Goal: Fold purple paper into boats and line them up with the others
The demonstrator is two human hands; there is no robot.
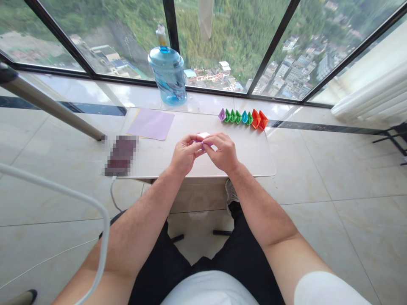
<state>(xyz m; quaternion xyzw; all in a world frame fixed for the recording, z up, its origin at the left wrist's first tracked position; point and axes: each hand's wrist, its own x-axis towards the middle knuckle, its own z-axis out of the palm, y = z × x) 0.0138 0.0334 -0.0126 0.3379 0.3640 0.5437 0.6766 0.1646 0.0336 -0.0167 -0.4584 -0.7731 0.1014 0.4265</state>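
Note:
Between my two hands is a small piece of folded paper [204, 135], purple with a white side, held just above the table's middle. My left hand [187, 153] pinches it from the left, and my right hand [221, 151] pinches it from the right, fingertips nearly meeting. My fingers cover most of the paper, so its exact folded shape is hidden. Beyond my right hand stands a row of several folded paper boats [243, 117] in purple, green, blue and orange. Flat sheets of purple paper [152, 124] lie beyond my left hand, with a yellowish edge showing beneath.
The small white table [251, 159] stands by the window. A blue water jug [168, 76] is on the ledge behind it. A blurred-out dark object [121, 156] lies at the table's left, with a cable [112, 195] below. A white curved tube [79, 197] crosses the left foreground.

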